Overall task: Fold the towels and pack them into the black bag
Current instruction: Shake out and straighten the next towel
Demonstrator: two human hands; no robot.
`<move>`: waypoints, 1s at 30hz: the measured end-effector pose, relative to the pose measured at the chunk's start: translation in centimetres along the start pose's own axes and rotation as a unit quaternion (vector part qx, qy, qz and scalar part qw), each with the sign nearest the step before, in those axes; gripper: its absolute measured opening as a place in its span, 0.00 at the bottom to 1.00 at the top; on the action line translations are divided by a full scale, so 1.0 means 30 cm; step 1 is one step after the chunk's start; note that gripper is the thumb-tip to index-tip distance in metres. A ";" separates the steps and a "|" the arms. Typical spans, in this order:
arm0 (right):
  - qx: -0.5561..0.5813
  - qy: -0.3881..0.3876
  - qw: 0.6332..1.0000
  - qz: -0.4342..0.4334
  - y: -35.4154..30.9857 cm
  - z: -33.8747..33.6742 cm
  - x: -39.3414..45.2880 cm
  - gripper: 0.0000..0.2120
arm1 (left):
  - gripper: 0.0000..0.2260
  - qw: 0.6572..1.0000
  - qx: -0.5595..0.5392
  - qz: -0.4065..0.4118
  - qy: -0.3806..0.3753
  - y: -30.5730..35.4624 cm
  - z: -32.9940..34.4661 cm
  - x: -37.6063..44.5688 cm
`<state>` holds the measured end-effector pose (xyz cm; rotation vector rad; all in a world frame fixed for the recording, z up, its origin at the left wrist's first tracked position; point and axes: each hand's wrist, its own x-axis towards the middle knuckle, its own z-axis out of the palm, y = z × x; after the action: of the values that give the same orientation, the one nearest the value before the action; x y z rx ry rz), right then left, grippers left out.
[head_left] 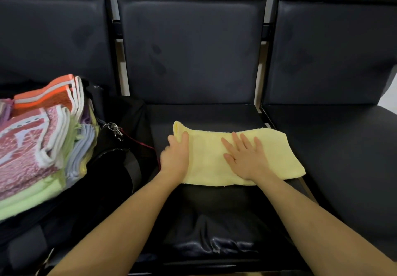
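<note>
Towels first: pale yellow terry towel [217,159], folded into a long band, lying flat across the middle black padded seat [214,202], its right end reaching over the gap toward the neighbouring seat [343,157]. Left hand [175,157] at the towel's left end, thumb and fingers curled over the rolled corner, pinching the fold there. Right hand [245,157] spread palm-down on the middle of the towel, fingers straight and splayed, pressing the cloth flat and gripping nothing. Both bare forearms reaching in from the bottom edge of the view.

Just left of the left hand, black fabric bag [120,168] slumped open on the left seat, touching the middle seat's edge, with a metal clasp [113,128] and a thin red cord [141,142] running down toward the left wrist. Stacked in or on the bag, which of the two hard to tell, a pile of folded towels [38,146]: orange and white on top, pink patterned below, then lilac, pale blue and light green layers, folded edges facing the bag's black cloth. Behind everything, dark upholstered seat backs [193,45] in a row, with pale wall showing through the narrow gaps between them.
</note>
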<state>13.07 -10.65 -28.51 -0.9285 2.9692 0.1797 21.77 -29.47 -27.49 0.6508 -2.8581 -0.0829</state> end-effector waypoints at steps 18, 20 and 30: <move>0.323 0.162 0.928 0.086 -0.163 -0.080 -0.010 0.14 | 0.18 0.963 -0.257 0.075 -0.034 0.039 -0.237 0.034; 0.300 0.192 0.924 0.142 -0.092 -0.082 -0.050 0.12 | 0.19 0.951 -0.288 0.107 -0.041 0.125 -0.232 0.019; 0.171 0.157 0.932 0.278 -0.006 -0.059 -0.106 0.25 | 0.16 0.950 -0.298 0.032 -0.085 0.261 -0.110 -0.042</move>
<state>15.79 -9.20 -26.59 -0.0677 3.3068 -0.5141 20.28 -21.89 -23.71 0.4330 -2.7723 -0.9864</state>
